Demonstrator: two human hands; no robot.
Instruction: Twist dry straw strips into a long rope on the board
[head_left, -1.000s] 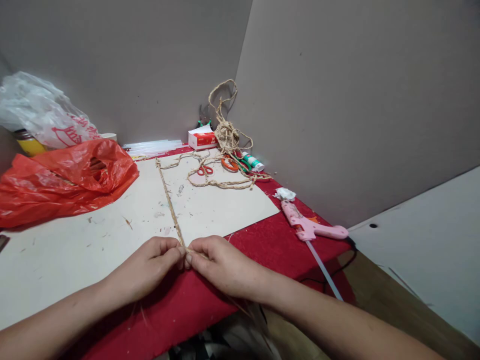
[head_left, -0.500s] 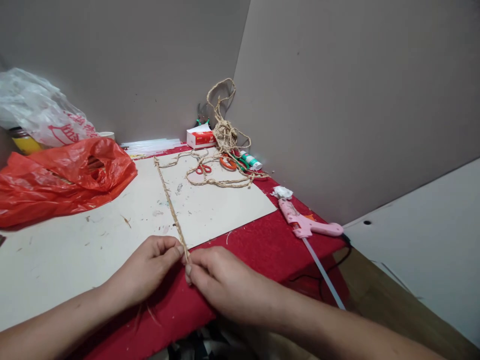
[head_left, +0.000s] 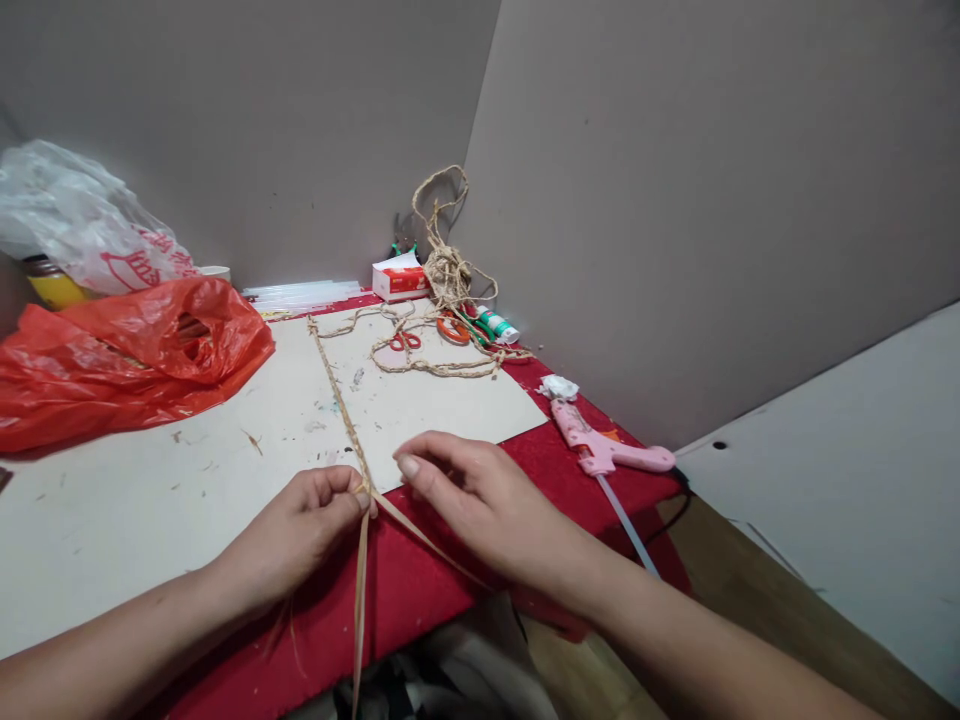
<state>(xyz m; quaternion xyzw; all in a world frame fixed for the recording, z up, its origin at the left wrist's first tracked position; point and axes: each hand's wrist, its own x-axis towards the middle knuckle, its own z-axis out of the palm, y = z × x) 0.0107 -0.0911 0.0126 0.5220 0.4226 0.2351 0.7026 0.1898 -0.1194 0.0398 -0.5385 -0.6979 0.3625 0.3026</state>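
Note:
A thin braided straw cord point(head_left: 337, 393) runs from the back of the white board point(head_left: 442, 408) down to my left hand point(head_left: 319, 515), which pinches its near end. Below the pinch, loose flat strands point(head_left: 361, 590) hang past the table edge, and one slants off to the right under my right hand point(head_left: 469, 490). My right hand is raised just right of the cord, thumb and fingers apart, with nothing seen between them.
A red plastic bag point(head_left: 135, 360) lies at the left. At the back are glue sticks point(head_left: 304, 295), a small red box point(head_left: 400, 277), a cord heap point(head_left: 450, 275) and red-handled scissors point(head_left: 405, 342). A pink glue gun point(head_left: 600, 445) rests at the right edge.
My right hand has come off the cord end and moved right and slightly up, its fingers opened. The loose strands now show below. My left hand keeps its pinch.

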